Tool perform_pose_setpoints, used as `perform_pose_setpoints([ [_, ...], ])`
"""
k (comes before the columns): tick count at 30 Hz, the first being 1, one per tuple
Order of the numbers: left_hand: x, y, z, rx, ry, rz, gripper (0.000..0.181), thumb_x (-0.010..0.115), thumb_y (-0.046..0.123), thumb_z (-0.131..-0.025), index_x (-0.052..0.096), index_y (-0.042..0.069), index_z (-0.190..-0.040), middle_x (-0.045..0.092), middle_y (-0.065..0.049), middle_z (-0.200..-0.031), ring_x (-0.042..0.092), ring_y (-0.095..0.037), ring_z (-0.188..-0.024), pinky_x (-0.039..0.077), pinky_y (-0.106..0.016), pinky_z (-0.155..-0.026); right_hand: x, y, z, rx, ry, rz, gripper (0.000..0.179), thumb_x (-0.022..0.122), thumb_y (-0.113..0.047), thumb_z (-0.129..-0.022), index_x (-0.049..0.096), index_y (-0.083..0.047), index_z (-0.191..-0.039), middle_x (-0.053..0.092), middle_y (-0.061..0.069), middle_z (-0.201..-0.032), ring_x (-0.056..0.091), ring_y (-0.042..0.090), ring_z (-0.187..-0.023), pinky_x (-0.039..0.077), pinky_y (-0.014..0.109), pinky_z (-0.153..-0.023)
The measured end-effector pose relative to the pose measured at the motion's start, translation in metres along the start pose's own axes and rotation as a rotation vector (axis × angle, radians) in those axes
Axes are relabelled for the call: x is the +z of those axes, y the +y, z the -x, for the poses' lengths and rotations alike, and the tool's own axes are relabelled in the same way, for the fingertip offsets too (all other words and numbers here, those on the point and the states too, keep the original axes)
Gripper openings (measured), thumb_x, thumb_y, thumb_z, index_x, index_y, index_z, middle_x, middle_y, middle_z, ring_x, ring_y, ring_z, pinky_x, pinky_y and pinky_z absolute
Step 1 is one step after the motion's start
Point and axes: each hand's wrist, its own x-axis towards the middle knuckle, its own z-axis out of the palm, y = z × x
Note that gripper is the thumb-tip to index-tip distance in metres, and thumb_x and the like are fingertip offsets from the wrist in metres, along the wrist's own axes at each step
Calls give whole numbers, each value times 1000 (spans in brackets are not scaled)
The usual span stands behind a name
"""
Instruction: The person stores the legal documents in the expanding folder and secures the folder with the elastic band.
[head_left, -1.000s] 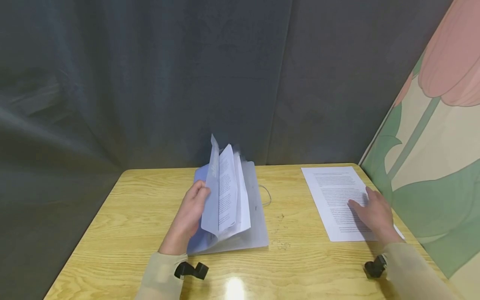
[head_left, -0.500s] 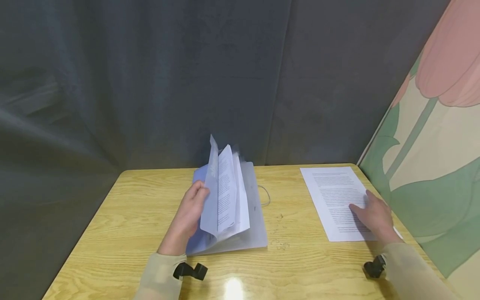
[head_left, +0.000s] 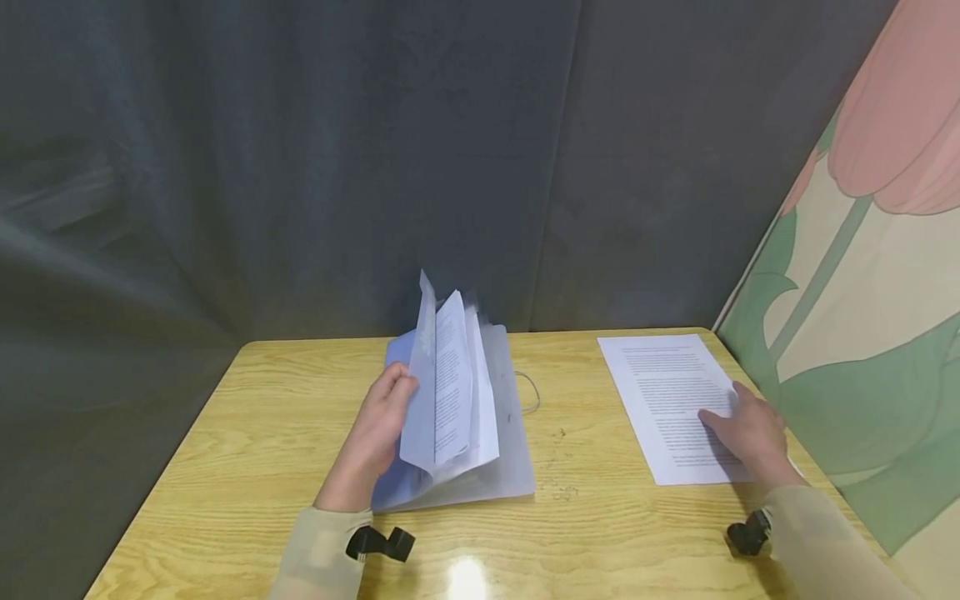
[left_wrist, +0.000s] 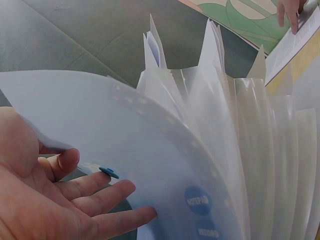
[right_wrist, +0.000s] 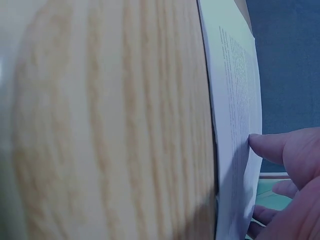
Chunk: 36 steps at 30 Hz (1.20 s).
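Observation:
An expanding file folder of translucent plastic stands partly fanned out at the table's middle, printed sheets showing between its pockets. My left hand holds its raised front flap at the left edge. In the left wrist view, the fingers lie against the bluish cover, near a small teal button. On the right, a stack of printed paper lies flat. My right hand rests on its right side, thumb and fingers spread; the thumb touches the text side.
A thin cord loop sticks out from the folder's right side. The wooden table meets a dark curtain at the back. A wall with a tulip pattern runs close along the right edge.
The head view has turned very slightly to the right. Both hands keep their places, the left on the folder's flap and the right on the paper.

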Motion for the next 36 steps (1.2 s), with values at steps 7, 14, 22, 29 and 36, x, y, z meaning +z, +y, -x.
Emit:
perform_pose_setpoints([
  [7, 0, -1, -1, 3, 1, 5, 14, 44, 18, -112, 49, 7, -104, 43, -12, -106, 46, -29, -108, 34, -44, -89, -2, -4, 2, 3, 0, -5, 96, 77, -23, -97, 21, 13, -166, 22, 51, -158, 21, 73, -145, 24, 82, -113],
  [14, 1, -1, 0, -3, 3, 3, 14, 44, 18, -111, 49, 7, -104, 44, -13, -108, 46, -30, -113, 34, -45, -90, -6, -3, 3, -27, -26, 0, 104, 81, -27, -93, 18, 16, -164, 23, 51, -160, 21, 73, -145, 22, 80, -115],
  [22, 0, 0, 0, 1, -5, 3, 14, 44, 18, -111, 48, 7, -103, 44, -12, -107, 46, -29, -110, 34, -44, -89, -12, -8, 6, 15, -83, -30, 100, 73, -18, -99, 7, 19, -163, 18, 50, -163, 22, 70, -149, 23, 74, -120],
  [29, -1, 0, 0, 10, -10, 8, 14, 44, 16, -111, 48, 7, -101, 42, -11, -101, 45, -28, -100, 36, -42, -85, -22, -8, 12, -39, -74, -29, 74, 65, -14, -98, 33, 26, -153, 41, 50, -151, 47, 66, -133, 37, 72, -112],
  [36, -3, 0, 0, 23, -15, 17, 15, 42, 15, -112, 48, 6, -102, 43, -11, -100, 47, -27, -99, 38, -39, -83, -22, -15, 12, -56, -78, -73, 63, 49, -12, -102, 36, 25, -151, 44, 50, -147, 50, 64, -130, 40, 71, -110],
])
